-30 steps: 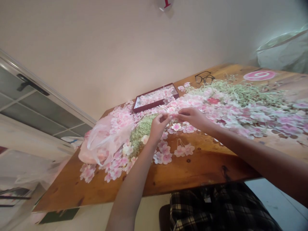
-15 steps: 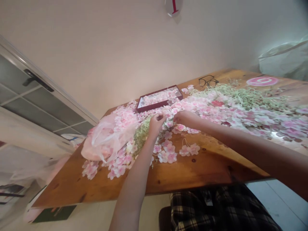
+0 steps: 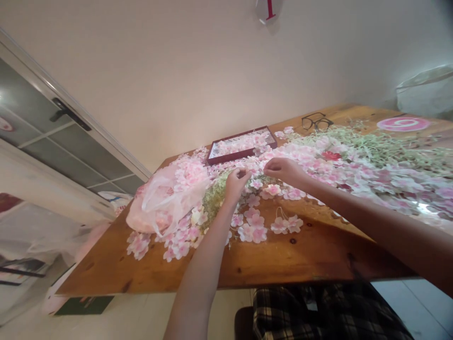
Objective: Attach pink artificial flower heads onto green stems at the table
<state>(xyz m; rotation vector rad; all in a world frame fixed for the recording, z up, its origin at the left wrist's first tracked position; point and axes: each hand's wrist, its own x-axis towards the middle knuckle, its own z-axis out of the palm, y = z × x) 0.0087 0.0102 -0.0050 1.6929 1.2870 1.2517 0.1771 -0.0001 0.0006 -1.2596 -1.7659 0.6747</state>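
Note:
My left hand (image 3: pixel 237 183) is closed in a pinch over the pale pink artificial blossoms (image 3: pixel 256 220), beside a clump of green stems (image 3: pixel 215 194). Close to its right, my right hand (image 3: pixel 279 170) also has its fingers pressed together. Whatever either hand holds is too small to make out. Behind both hands lies a dark red tray (image 3: pixel 231 155) with blossoms in it. A pair of blossoms on a thin stem (image 3: pixel 286 224) rests on the wood nearer to me.
The wooden table (image 3: pixel 269 264) carries a sheer plastic bag (image 3: pixel 159 198) at the left. Glasses (image 3: pixel 316 123), a red flower (image 3: pixel 331 156), more green stems (image 3: pixel 385 146) and a pink round disc (image 3: pixel 403 124) lie to the right. A whitish bag (image 3: pixel 424 92) stands beyond.
The view has shifted, so the table and its things appear slightly further right. Both hands stay over the blossoms, with their fingers still closed.

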